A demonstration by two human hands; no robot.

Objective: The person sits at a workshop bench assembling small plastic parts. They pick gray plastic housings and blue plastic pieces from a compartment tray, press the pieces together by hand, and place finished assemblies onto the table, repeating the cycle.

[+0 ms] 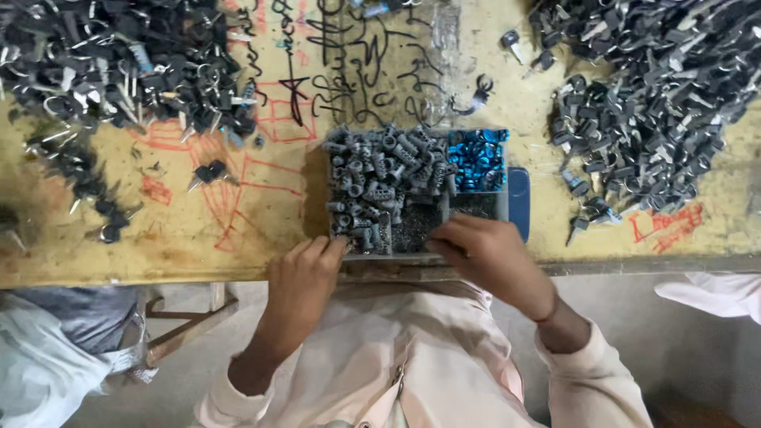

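Note:
A small divided tray [507, 208] sits at the near edge of a yellow worktable [198, 238]. Its big compartment is heaped with grey cylinders [380, 174]; a smaller one holds blue rings [477, 158]. My left hand [305, 277] rests at the tray's near left corner, fingers curled against its edge. My right hand [487, 254] reaches into the near part of the tray, fingertips pinched over the dark small bits at the bottom; what they pinch is hidden.
A heap of dark keys and metal parts [119, 55] covers the table's far left; a larger heap of grey key parts [650, 103] fills the far right. Red and black scribbles mark the tabletop. A wooden frame [190, 325] stands below left. Another person's pale sleeve [713, 293] shows at right.

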